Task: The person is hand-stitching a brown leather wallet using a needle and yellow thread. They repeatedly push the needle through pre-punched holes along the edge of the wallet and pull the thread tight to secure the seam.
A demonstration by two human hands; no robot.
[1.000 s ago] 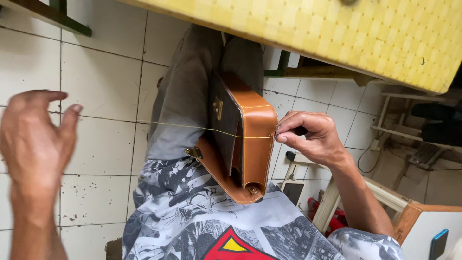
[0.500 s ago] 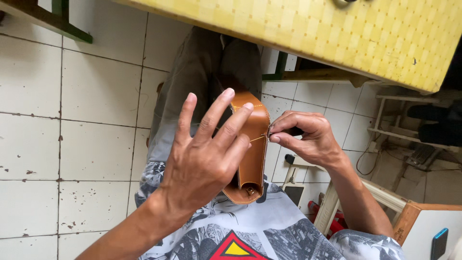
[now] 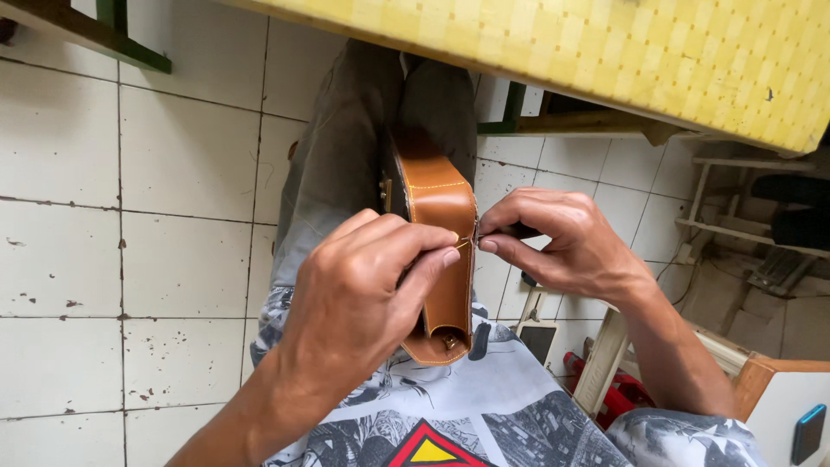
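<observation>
Single head view, looking steeply down, close over lap; tiled floor (image 3: 130, 259) beneath, yellow tabletop (image 3: 648, 60) ahead.

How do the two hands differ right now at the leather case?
The left hand lies across the face of the leather case, covering much of it; the right hand stays off to the case's side. The left hand shows its back and knuckles, fingers curled over the edge; the right hand's fingers point inward. Both pinch at the same spot on the stitched edge, fingertips nearly meeting.
</observation>
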